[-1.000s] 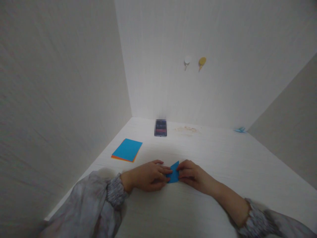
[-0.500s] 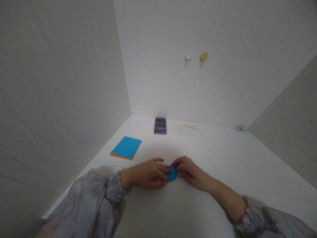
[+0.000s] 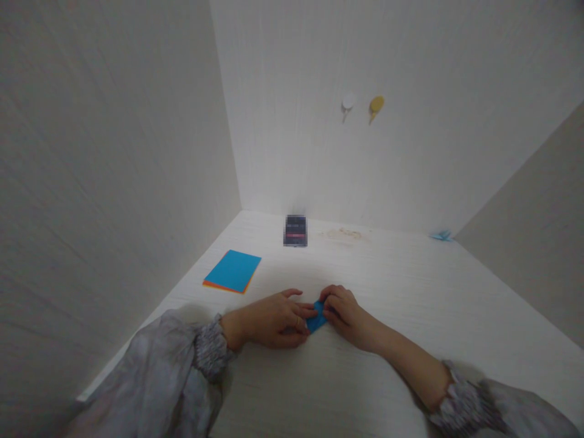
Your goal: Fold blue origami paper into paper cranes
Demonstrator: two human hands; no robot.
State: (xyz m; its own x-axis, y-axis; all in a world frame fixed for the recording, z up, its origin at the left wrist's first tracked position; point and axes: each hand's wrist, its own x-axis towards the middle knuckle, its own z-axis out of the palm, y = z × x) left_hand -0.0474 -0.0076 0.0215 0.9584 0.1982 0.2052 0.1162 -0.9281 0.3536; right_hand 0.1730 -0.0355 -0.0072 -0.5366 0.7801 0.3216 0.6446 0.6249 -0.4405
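1. Hands meet over 1 small piece of blue paper (image 3: 317,317) lying on the white table (image 3: 410,292). The left hand (image 3: 274,318) rests palm-down with its fingers curled, fingertips pressing the paper's left edge; a ring shows on 1 finger. The right hand (image 3: 343,311) is closed in a pinch on the paper's right side, knuckles raised.

2. Risk, as a judgement: the piece is so small and so covered by fingers that a crease could run crooked if 1 hand slides while the other presses. The smooth tabletop gives little hold, so the paper might skate sideways. Pinching too hard at a corner could tear or crumple it.

3. Looks: the paper is bright blue and already folded down to a compact, angular shape, much smaller than a full sheet. Only a sliver shows between the 2 hands, so its exact form cannot be told. It seems thin and matte, lying flat or nearly flat.

4. Beyond the left hand, well apart, lies a stack of paper sheets (image 3: 233,271), blue on top with an orange edge beneath. Farther ahead of both hands stands a dark blurred object (image 3: 295,230) near the wall. Far beyond the right hand, at the table's corner, sits a small blue folded scrap (image 3: 440,235).
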